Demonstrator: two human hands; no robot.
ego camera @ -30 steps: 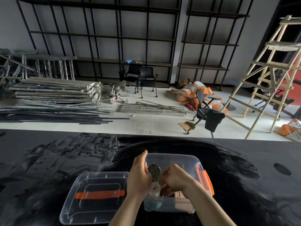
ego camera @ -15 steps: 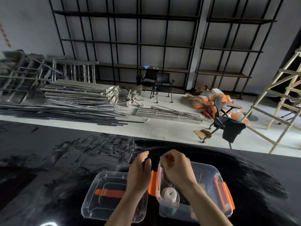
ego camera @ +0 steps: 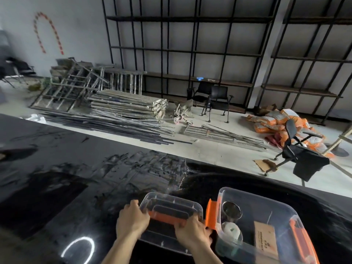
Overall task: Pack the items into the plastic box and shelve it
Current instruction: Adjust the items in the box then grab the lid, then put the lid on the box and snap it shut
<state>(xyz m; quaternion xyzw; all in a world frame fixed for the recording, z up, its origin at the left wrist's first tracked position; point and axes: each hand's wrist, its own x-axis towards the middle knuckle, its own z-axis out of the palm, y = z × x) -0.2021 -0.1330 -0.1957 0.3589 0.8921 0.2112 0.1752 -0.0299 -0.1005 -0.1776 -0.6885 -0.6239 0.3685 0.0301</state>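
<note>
A: Head view. What are your hands on?

B: Your left hand [ego camera: 131, 220] is clamped on the left edge of the clear lid [ego camera: 169, 218], fingers curled over its rim. Your right hand [ego camera: 191, 232] grips the lid's right near edge, closed around it, thumb side next to the orange handle strip [ego camera: 167, 218] that crosses the lid.

A: Where's the lid relative to the box?

B: Just left of the plastic box [ego camera: 266, 225], on the black table [ego camera: 76, 187] or barely above it; you can't tell which. The box is open, lid not on it. The box's left orange latch [ego camera: 211, 216] stands flipped up between the lid and the box wall, close to your right hand. The right latch [ego camera: 301, 239] lies along the far side rim.

A: Contents?

B: A round metal cup [ego camera: 231, 209] at the back left, a white tape roll [ego camera: 231, 230] in front of it, and a brown cardboard packet [ego camera: 265, 237] to their right. Something greenish sits under the tape roll, too blurred to name.

A: Shelving?

B: Black metal racks [ego camera: 190, 50] along the far wall, well away from the table.
</note>
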